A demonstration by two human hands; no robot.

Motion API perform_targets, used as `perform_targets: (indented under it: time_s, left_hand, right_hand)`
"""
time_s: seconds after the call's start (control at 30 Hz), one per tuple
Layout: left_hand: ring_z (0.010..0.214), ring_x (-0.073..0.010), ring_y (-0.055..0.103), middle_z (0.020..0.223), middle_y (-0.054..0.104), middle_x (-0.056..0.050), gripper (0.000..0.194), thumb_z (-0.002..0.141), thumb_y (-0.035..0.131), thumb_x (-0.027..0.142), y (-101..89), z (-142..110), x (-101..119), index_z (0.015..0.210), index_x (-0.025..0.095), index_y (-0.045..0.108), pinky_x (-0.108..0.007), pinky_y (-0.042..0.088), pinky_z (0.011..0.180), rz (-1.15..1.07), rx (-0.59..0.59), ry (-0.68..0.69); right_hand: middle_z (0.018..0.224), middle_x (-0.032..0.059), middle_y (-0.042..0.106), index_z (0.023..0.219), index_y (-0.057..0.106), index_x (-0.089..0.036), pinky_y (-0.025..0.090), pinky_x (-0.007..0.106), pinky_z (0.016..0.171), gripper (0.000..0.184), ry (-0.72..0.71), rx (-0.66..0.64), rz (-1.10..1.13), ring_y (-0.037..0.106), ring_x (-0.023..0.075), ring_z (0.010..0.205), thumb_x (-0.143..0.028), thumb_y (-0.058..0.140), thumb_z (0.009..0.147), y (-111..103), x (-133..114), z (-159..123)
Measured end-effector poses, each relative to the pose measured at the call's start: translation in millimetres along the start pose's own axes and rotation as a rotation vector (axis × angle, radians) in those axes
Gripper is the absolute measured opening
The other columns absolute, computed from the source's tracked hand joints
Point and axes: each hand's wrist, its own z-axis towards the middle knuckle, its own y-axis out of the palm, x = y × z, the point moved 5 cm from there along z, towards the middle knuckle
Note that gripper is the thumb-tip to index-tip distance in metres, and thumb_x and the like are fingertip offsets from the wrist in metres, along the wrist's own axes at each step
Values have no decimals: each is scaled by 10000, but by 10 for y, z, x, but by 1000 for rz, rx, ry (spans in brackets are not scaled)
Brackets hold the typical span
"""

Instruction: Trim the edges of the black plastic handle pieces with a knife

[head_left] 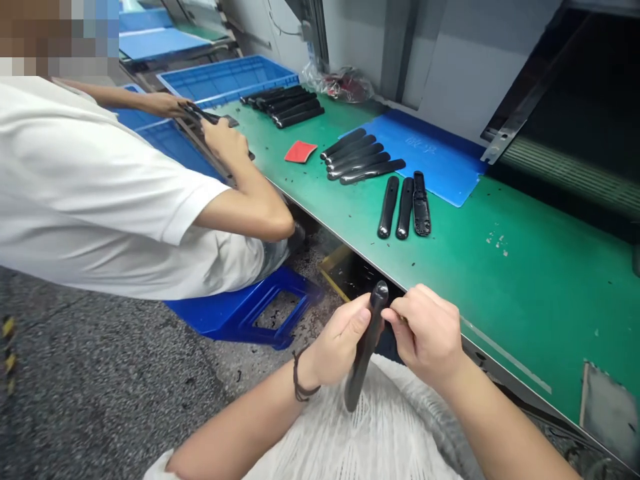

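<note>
My left hand [343,340] is wrapped around a long black plastic handle [361,373], tilted over my lap with its rounded end up. Close beside that upper end, my right hand [427,333] is closed in a pinch; what its fingertips hold, if anything, is hidden. On the bench ahead lie two similar black handles [388,208] with their smooth sides up. Next to them a handle shell [421,204] shows its hollow, ribbed inside. Farther back, several more black handles [363,160] lie side by side, partly on a blue sheet [425,150].
The green bench [530,287] runs along my front. A co-worker in a white shirt [100,193] sits at left on a blue stool [220,313], handling a dark piece. Blue crates [230,77], a handle pile [287,105], a red square [301,151] and a grey plate [610,407] are around.
</note>
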Motion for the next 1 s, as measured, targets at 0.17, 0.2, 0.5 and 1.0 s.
perform_targets:
  time_s: [0.17,0.2,0.5,1.0]
  left_hand:
    - [525,-106,394,648,475,30,450,1087,340,530,-27,1,10,1100,155,588,-250,333,506,-60,24,15]
    - [543,-110,401,656,486,21,455,1087,344,522,-33,2,46,1084,148,602,-256,340,526,-5,34,30]
    - [602,-134,373,672,457,-1,503,1074,357,533,-16,-16,223,837,156,589,-303,296,587,237,68,149]
    - [607,-113,351,668,445,11,467,1087,385,475,32,31,199,784,161,549,-280,314,589,84,152,122]
  right_hand:
    - [744,8,538,939,591,-176,323,296,619,275,64,-183,-31,438,141,666,-422,539,1052,-97,118,17]
    - [723,3,532,878,583,-184,310,301,613,373,64,-209,-56,435,140,653,-517,534,1040,-111,132,31]
    - [647,-27,474,703,492,-202,230,296,577,562,29,-254,-110,364,119,609,-662,448,1022,-95,117,295]
    - [619,-9,394,626,485,-198,171,324,579,612,-100,-42,-363,254,154,627,-605,372,1068,-58,-6,224]
